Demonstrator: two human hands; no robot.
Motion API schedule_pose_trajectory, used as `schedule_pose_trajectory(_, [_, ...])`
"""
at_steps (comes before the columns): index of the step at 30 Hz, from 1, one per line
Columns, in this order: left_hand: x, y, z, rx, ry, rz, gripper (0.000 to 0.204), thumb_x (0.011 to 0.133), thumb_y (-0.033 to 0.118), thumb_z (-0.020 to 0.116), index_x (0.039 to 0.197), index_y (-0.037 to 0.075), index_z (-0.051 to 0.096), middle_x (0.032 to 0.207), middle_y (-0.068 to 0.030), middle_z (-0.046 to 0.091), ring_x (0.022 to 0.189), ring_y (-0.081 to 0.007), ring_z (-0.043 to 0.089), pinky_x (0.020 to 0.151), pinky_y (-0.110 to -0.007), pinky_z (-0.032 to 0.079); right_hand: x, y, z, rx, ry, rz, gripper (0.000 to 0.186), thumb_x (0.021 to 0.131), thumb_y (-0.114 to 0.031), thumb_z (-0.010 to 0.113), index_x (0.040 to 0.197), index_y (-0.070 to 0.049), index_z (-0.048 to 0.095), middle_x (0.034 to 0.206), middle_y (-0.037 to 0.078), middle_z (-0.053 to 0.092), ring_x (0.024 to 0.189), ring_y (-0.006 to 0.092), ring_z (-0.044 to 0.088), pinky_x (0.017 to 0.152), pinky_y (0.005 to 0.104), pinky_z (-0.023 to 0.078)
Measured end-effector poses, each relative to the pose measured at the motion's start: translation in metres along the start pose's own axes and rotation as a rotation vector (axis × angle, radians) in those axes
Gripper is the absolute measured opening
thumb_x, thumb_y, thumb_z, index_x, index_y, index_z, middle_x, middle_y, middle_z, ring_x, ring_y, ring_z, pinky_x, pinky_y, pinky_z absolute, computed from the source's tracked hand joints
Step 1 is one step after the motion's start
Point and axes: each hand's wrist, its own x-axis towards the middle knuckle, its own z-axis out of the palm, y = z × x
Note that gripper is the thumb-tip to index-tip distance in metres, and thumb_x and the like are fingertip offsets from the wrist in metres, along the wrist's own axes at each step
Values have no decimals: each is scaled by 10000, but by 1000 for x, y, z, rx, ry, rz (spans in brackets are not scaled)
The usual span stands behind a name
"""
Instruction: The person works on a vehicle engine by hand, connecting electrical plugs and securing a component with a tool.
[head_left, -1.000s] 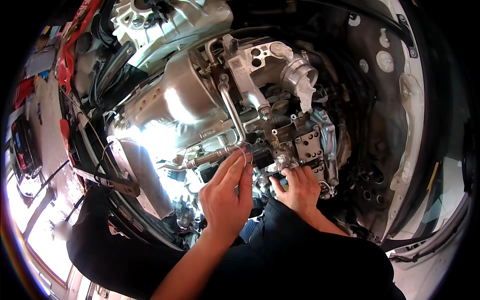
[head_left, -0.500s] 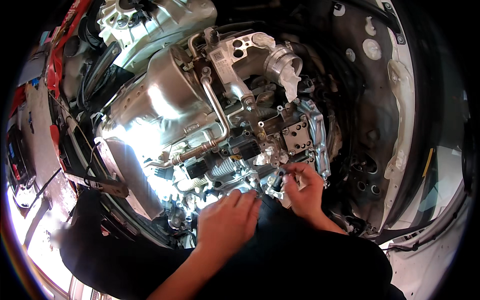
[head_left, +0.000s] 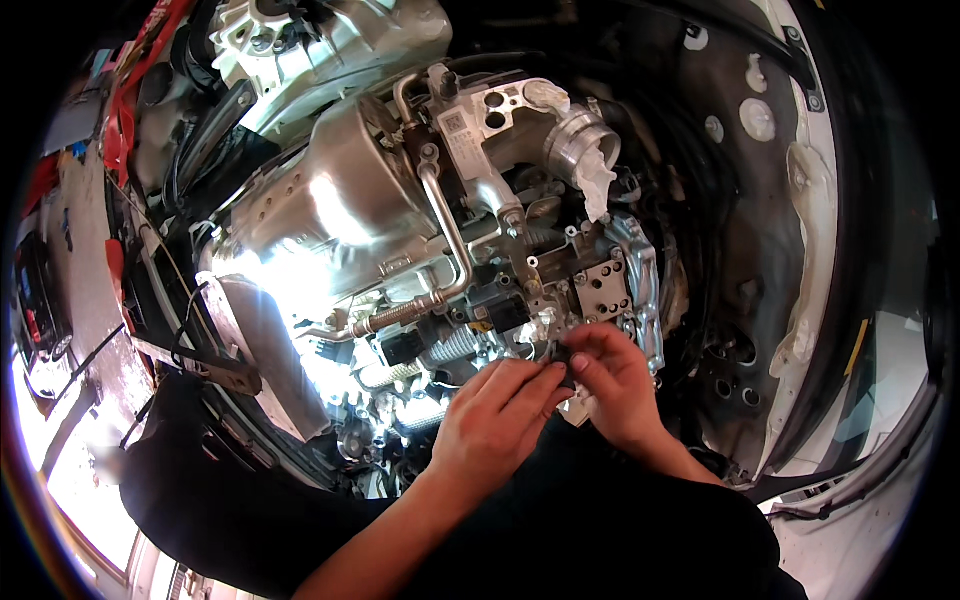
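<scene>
In front of me is a car engine with a flat metal plate full of holes on its near right side. My left hand reaches over the engine's front edge, its fingers curled and close together. Beside it my right hand has its thumb and fingers bent inward in a pinch. The fingertips of both hands meet over a small dark piece that they mostly hide, so I cannot tell its kind. Just beyond the fingers lies a crumpled white wad among the metal parts.
A large shiny metal canister fills the engine's left side, with a bent metal pipe along it. A round metal pipe end is stuffed with white paper. Black body panels rise at the right.
My left hand has moved right and slightly up to meet my right hand at the fingertips. The right hand's fingers have drawn in. The whole view has shifted slightly.
</scene>
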Motion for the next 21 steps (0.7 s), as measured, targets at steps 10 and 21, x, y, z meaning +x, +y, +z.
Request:
schedule_pose_trajectory(10, [9, -6, 6, 92, 121, -84, 309, 714, 114, 759, 992, 28, 655, 968, -94, 605, 764, -263, 564, 647, -347, 466, 34, -41, -14, -1094, -370, -718, 394, 689, -17, 712, 1073, -22, 620, 1037, 100, 630, 953, 292, 617, 805, 360, 522])
schedule_pose_trajectory(21, [8, -24, 5, 376, 50, -280, 391, 705, 3, 636, 1092, 60, 618, 1111, -71, 584, 858, -253, 601, 712, -351, 510, 126, -40, 2, -1364, -97, -695, 105, 740, -136, 675, 803, -51, 677, 779, 90, 622, 698, 285, 614, 622, 378, 504])
